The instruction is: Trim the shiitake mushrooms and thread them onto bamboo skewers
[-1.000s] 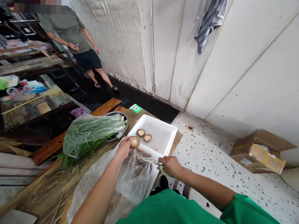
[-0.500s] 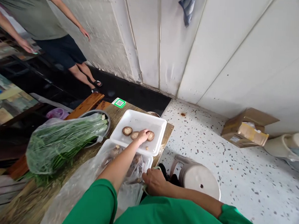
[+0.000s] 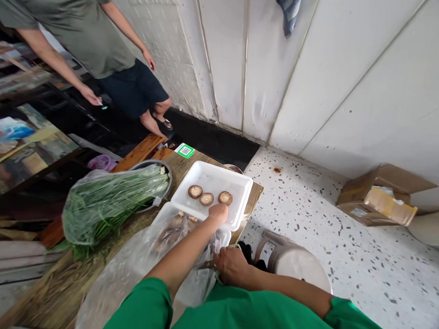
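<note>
My left hand [image 3: 219, 213] is low over the near right part of a white plastic tray [image 3: 189, 175], fingers curled down and closed. What its fingertips hold, if anything, is hidden. Three shiitake mushroom caps, including the right-hand mushroom cap [image 3: 225, 198], lie gill side up in the tray, just beyond the hand. My right hand [image 3: 232, 266] grips scissors [image 3: 207, 265] with pale green handles, blades pointing left. Beneath my left forearm, a clear plastic bag [image 3: 125, 272] with mushrooms [image 3: 172, 226] sits in a second white tray [image 3: 158, 215].
Bagged green stalks [image 3: 110, 203] rest over a metal bowl [image 3: 170, 181] at the left of the wooden table [image 3: 47, 283]. A round-topped stool [image 3: 302, 267] stands right of my hands. A cardboard box [image 3: 378, 195] is by the wall. Another person [image 3: 100, 45] stands back left.
My left hand has drawn back from the right-hand mushroom cap toward the tray's near edge, covering where a small stem lay. The view has shifted slightly left.
</note>
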`<action>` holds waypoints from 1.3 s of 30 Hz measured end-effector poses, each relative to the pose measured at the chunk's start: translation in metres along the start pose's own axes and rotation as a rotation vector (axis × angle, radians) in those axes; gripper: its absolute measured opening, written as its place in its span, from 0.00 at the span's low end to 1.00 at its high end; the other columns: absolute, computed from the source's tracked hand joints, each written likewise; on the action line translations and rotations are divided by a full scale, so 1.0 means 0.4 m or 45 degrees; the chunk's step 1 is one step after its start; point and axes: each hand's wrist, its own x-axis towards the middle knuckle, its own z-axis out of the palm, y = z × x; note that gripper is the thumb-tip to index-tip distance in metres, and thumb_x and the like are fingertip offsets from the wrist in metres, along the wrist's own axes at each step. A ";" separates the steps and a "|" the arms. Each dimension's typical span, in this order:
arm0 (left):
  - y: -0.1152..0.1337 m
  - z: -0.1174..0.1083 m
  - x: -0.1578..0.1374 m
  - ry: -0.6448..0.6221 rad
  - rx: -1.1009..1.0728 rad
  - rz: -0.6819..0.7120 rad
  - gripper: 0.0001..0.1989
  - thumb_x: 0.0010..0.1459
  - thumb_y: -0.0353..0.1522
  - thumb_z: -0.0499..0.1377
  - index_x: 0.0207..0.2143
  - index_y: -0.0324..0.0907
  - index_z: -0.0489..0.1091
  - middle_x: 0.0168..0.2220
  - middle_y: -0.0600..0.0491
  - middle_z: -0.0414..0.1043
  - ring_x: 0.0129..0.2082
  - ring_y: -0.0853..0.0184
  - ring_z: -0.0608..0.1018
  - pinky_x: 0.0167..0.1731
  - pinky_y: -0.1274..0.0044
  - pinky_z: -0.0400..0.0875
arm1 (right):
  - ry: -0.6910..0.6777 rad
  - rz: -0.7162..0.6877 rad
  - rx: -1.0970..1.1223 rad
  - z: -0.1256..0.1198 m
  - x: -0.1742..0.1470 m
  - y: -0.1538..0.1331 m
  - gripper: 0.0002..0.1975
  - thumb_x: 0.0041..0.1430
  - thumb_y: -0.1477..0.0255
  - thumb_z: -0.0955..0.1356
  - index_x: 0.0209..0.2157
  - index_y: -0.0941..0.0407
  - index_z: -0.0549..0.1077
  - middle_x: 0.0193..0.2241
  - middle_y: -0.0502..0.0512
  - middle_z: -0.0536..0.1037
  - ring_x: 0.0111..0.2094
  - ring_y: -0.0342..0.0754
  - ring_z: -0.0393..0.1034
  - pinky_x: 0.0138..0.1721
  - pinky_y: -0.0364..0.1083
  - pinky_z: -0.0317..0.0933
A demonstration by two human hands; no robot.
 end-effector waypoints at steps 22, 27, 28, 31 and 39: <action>-0.399 -0.042 -0.242 0.479 -0.277 -0.359 0.12 0.52 0.34 0.53 0.32 0.40 0.75 0.38 0.45 0.75 0.39 0.62 0.75 0.35 0.78 0.65 | 0.082 0.107 -0.142 0.004 -0.045 -0.084 0.17 0.47 0.69 0.67 0.41 0.61 0.71 0.33 0.65 0.76 0.33 0.56 0.72 0.32 0.49 0.65; -0.384 -0.103 -0.349 0.600 -0.322 -0.376 0.14 0.52 0.33 0.53 0.39 0.37 0.72 0.41 0.42 0.74 0.41 0.61 0.74 0.37 0.78 0.64 | 0.099 0.184 -0.138 0.017 -0.052 -0.088 0.19 0.49 0.65 0.67 0.42 0.59 0.70 0.34 0.64 0.75 0.34 0.57 0.72 0.32 0.49 0.64; -0.393 -0.115 -0.395 0.627 -0.348 -0.388 0.15 0.54 0.34 0.51 0.39 0.37 0.72 0.41 0.43 0.74 0.40 0.62 0.74 0.37 0.78 0.63 | 0.097 0.206 -0.126 0.015 -0.053 -0.087 0.18 0.50 0.64 0.66 0.42 0.58 0.70 0.35 0.63 0.76 0.35 0.56 0.72 0.33 0.49 0.63; -0.455 -0.118 -0.599 0.678 -0.452 -0.423 0.19 0.57 0.41 0.46 0.33 0.41 0.73 0.35 0.50 0.75 0.34 0.66 0.74 0.33 0.79 0.62 | 0.091 0.254 -0.090 0.006 -0.043 -0.088 0.17 0.54 0.62 0.64 0.43 0.56 0.69 0.36 0.61 0.76 0.36 0.53 0.72 0.33 0.46 0.61; -0.515 0.187 -1.102 0.294 -1.266 -0.191 0.21 0.49 0.52 0.49 0.23 0.48 0.70 0.24 0.62 0.71 0.26 0.70 0.69 0.28 0.79 0.63 | 0.185 0.060 0.089 0.016 0.044 -0.179 0.17 0.56 0.61 0.63 0.43 0.56 0.69 0.37 0.57 0.76 0.39 0.49 0.70 0.37 0.42 0.58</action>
